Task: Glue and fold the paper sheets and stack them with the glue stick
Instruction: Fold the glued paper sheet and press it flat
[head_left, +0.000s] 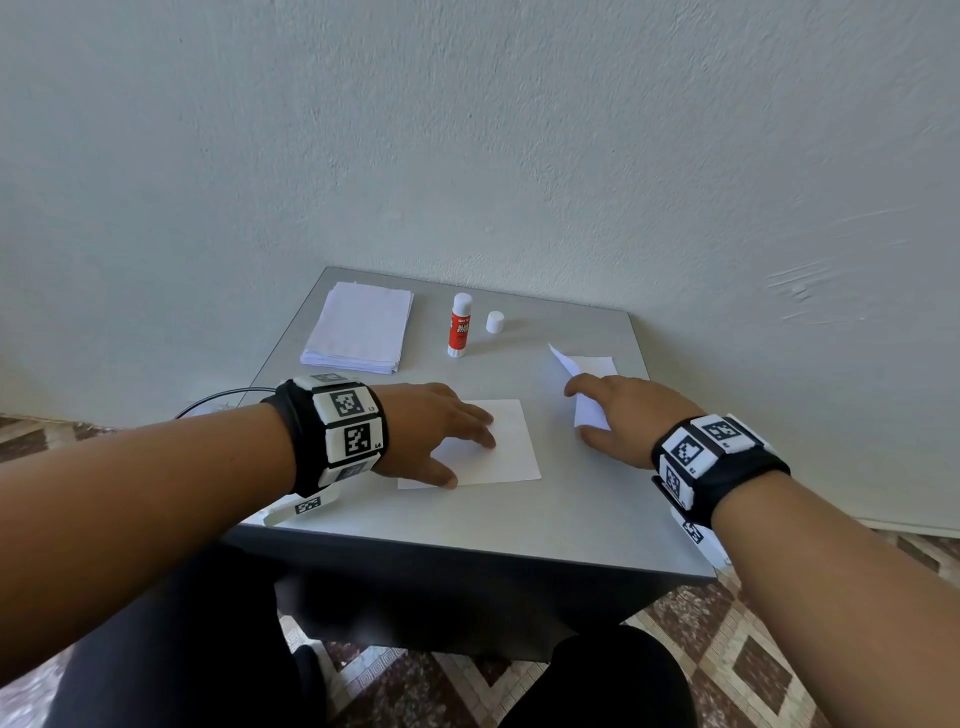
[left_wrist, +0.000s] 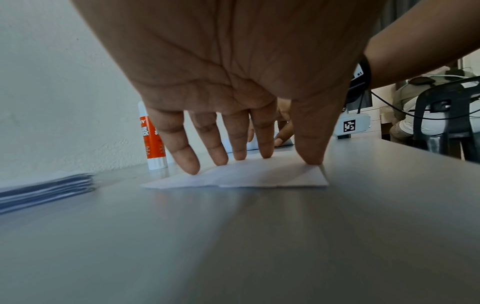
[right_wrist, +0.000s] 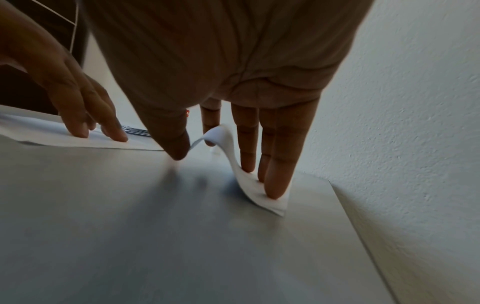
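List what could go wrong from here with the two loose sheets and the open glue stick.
1. The folded sheet bows up under the right hand; pressing now could set a crooked crease.
2. The glue stick stands uncapped, its cap beside it, so it may dry out or get knocked over.
3. The left hand pins the flat sheet only by fingertips; it could slide.

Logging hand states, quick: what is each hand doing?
Left hand: open, fingers pressing flat sheet.
Right hand: open, fingers pressing folded sheet.
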